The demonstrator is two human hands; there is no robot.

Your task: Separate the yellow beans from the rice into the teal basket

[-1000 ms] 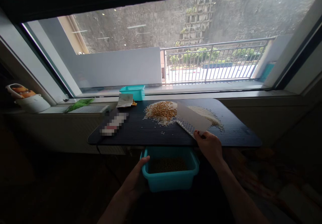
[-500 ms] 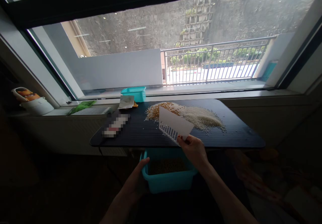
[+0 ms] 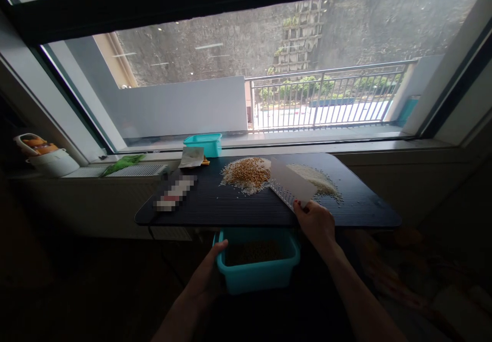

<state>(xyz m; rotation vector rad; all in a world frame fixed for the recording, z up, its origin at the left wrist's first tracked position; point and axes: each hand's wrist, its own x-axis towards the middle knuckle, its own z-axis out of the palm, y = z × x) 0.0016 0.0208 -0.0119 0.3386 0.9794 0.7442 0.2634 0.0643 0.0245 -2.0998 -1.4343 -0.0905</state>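
My left hand [image 3: 213, 267] grips the left side of a turquoise plastic tub [image 3: 259, 278], its thumb over the rim. Dark-looking grains [image 3: 261, 251] cover the tub's bottom, in shadow below the table's front edge. Between the thumb and fingers of my right hand [image 3: 317, 224] is a flat white slotted scoop [image 3: 294, 180], held tilted above the table. Left of the scoop lies a heap of yellow kernels [image 3: 251, 171] mixed with white rice. A pile of white rice [image 3: 325, 183] spreads to its right, partly hidden by the scoop.
The dark folding table [image 3: 215, 211] stands against a window sill. A second turquoise tub [image 3: 209, 146] sits at its back edge beside a pale packet [image 3: 192, 156]. A blurred-out flat item [image 3: 175, 194] lies at the left. A white pot [image 3: 54, 162] and green cloth [image 3: 123, 164] rest further left.
My right hand has moved right with the scoop, from in front of the yellow kernels to in front of the rice. My left hand and the tub stay nearly still.
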